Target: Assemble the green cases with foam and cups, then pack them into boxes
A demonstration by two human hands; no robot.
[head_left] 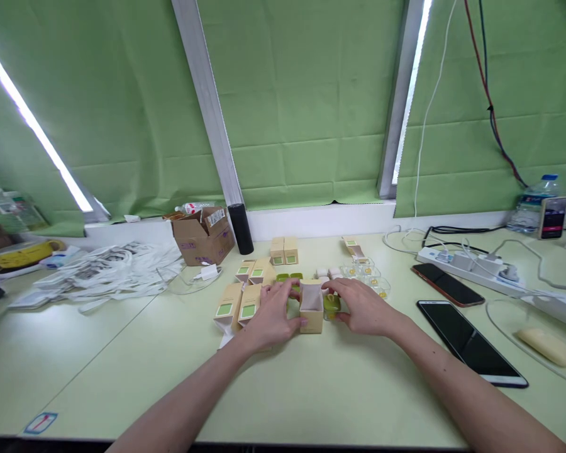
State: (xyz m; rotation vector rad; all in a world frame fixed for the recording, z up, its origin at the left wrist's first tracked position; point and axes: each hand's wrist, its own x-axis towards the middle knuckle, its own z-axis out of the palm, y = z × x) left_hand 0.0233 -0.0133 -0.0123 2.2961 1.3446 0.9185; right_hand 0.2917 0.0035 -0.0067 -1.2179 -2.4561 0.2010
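My left hand (274, 314) is closed on a small cream carton (311, 322) that stands upright on the table with its top open. Just to the right, my right hand (362, 304) pinches a small green-lidded jar (331, 304) close beside the carton. More green-lidded jars (288, 277) sit behind my left fingers, partly hidden. Several cream cartons with green labels (249, 301) cluster to the left of my left hand. Behind my right hand are small white pieces (328, 273) and clear domed pieces with yellow centres (368, 272).
Two more cartons (283, 250) stand farther back, near a brown cardboard box (202, 239) and a black cylinder (241, 229). White straps (117, 270) are heaped at left. On the right lie a tablet (469, 340), a phone (447, 284) and a power strip (471, 270) with cables.
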